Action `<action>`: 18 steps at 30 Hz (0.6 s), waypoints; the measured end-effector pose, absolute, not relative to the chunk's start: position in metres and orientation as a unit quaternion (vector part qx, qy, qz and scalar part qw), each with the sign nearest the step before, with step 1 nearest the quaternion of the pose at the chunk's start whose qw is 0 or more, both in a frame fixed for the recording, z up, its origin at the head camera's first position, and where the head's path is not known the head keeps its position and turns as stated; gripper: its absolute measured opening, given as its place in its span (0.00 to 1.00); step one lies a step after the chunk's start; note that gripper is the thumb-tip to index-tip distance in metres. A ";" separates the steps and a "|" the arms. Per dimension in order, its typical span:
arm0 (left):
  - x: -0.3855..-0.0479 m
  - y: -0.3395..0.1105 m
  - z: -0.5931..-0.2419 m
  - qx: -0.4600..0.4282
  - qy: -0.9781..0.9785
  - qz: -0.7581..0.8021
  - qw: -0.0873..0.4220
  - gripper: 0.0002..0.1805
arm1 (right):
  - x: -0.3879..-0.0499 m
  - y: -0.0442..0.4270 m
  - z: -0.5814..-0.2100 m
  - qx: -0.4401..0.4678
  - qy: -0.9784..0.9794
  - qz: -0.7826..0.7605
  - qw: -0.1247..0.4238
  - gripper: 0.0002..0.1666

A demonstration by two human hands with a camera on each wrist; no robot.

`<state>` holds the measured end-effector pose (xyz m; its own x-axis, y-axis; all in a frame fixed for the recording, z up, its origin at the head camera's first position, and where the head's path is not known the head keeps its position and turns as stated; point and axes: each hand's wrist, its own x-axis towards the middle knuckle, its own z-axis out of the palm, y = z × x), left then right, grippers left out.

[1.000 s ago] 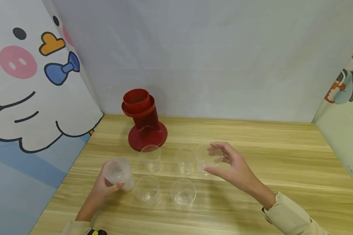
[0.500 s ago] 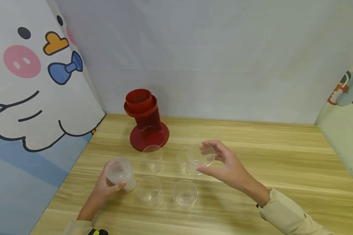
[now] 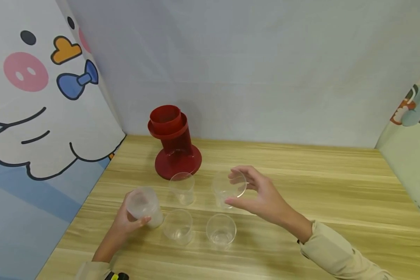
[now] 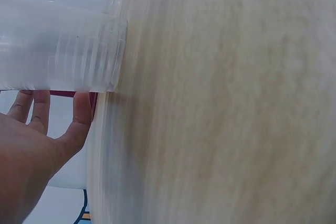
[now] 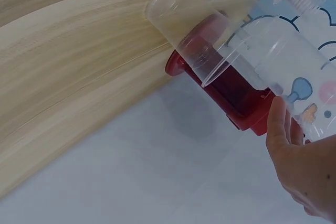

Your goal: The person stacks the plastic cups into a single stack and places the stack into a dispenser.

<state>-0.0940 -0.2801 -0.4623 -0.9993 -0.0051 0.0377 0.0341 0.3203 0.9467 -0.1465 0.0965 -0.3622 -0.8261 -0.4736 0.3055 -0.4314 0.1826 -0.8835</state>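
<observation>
My left hand [image 3: 120, 227] holds a frosted-looking stack of nested clear cups [image 3: 147, 208] from its left side. The stack [image 4: 58, 51] lies across the left wrist view, with the fingers of my left hand [image 4: 39, 145] against it. A clear cup [image 3: 230, 188] is between the thumb and fingers of my right hand [image 3: 266, 196]; it overlaps another clear cup's spot, and whether they are nested I cannot tell. In the right wrist view my right hand [image 5: 304, 166] touches the clear cup [image 5: 289, 53].
Clear cups stand upright: one at the back [image 3: 182, 188], two in front, left [image 3: 178, 229] and right [image 3: 221, 231]. Behind them is a red stand [image 3: 176, 146] with a round base and open top. A pale wall borders the wooden table [image 3: 329, 186] at the back.
My right hand has moved left with its cup, over the place where the back middle cup was seen. My left hand keeps its grip on the stack, and the view has shifted slightly.
</observation>
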 end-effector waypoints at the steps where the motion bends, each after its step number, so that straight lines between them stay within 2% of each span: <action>1: -0.094 -0.280 -0.462 -0.010 -0.812 -0.583 0.017 0.43 | -0.147 0.095 -0.362 -0.296 0.768 -0.567 0.020 0.36; 18: -0.095 -0.281 -0.463 0.001 -0.814 -0.580 0.008 0.43 | -0.152 0.063 -0.356 -0.302 0.767 -0.564 0.046 0.37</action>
<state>-0.0949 -0.2810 -0.4633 -0.9999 -0.0100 0.0117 0.0078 0.3269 0.9450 -0.1519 0.0634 -0.3562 -0.8138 -0.5147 0.2699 -0.4107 0.1808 -0.8936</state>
